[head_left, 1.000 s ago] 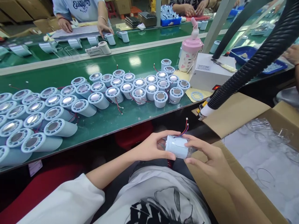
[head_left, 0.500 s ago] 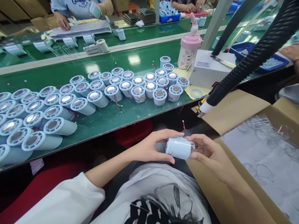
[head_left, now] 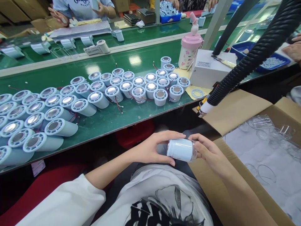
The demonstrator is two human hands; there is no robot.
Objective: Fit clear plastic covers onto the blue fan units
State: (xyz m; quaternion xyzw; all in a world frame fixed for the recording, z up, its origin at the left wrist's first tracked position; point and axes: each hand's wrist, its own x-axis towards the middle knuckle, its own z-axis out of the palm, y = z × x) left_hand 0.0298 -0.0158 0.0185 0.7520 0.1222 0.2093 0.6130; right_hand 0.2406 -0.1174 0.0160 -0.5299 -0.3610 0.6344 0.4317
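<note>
In front of my lap, a light-blue cylinder [head_left: 180, 149] lies sideways between both hands, with a clear plastic sleeve [head_left: 194, 150] around its right end. My left hand [head_left: 162, 146] grips it at the left, thumb below and fingers above. At the clear end, my right hand [head_left: 207, 149] is closed with thumb and fingers pressed on the plastic. Part of the cylinder's left face is hidden by my left hand. On the green bench stand many similar blue cylinders [head_left: 160, 96] with round metallic tops and thin red wires.
An open cardboard box [head_left: 225, 150] with clear plastic parts stands at my right. A black corrugated hose [head_left: 249, 59] hangs above it, by a white machine box [head_left: 211, 67] and a pink-lidded cup [head_left: 191, 50]. Across the bench [head_left: 131, 114], another person's hand [head_left: 58, 15] is raised.
My right thumb has shifted up on the clear end, while my left hand stays nearly still. Across the bench, the other person's hand has lifted from the tray.
</note>
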